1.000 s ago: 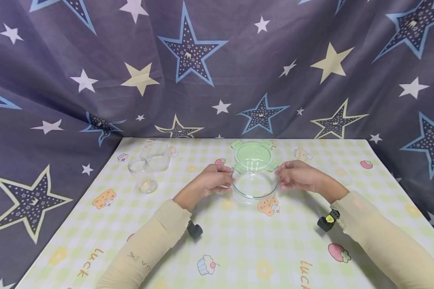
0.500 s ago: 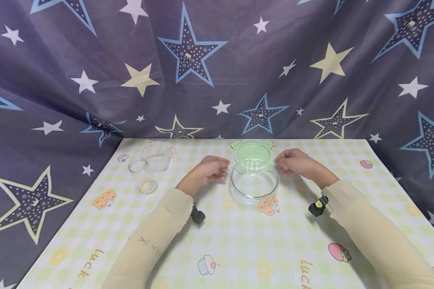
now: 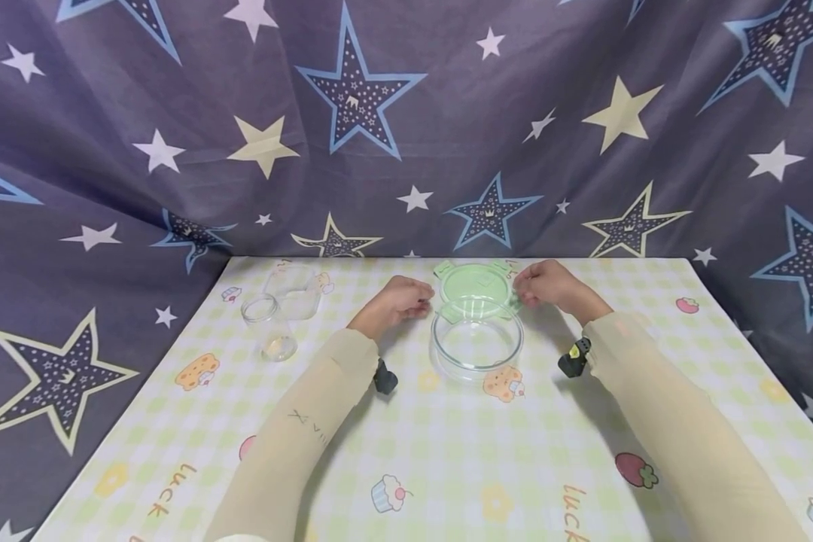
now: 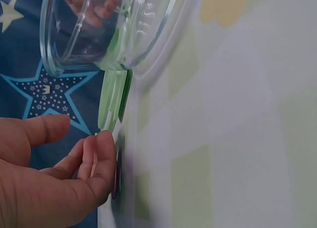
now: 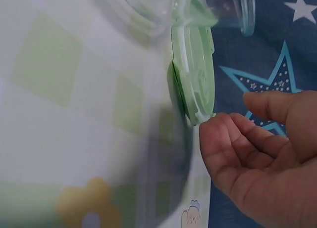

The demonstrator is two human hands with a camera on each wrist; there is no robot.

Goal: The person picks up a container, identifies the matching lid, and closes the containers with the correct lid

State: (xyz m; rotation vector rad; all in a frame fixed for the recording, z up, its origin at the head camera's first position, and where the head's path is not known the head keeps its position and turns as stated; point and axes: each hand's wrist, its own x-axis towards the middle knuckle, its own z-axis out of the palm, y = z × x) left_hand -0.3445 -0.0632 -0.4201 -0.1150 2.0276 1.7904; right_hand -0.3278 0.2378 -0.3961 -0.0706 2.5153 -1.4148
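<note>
A round clear glass bowl (image 3: 477,350) stands on the table in the head view. Just behind it lies a green lid (image 3: 476,282) with clip tabs, partly seen through the glass. My left hand (image 3: 400,302) is at the lid's left side, fingers loosely bent and thumb apart. In the left wrist view its fingertips (image 4: 105,139) come up to the lid's edge; whether they touch cannot be told. On the opposite side is my right hand (image 3: 549,286), its thumb also apart. Its fingertips (image 5: 213,126) are close to or touching the lid's edge in the right wrist view.
A clear glass jar (image 3: 269,327) stands upright at the left of the table. Behind it is a clear rectangular container (image 3: 301,295). The checked tablecloth (image 3: 447,459) reaches back to a dark star-patterned curtain (image 3: 406,135).
Both hands have let go of the glass bowl and moved back, away from the wearer, to the sides of the green lid. Bowl and lid stay where they were.
</note>
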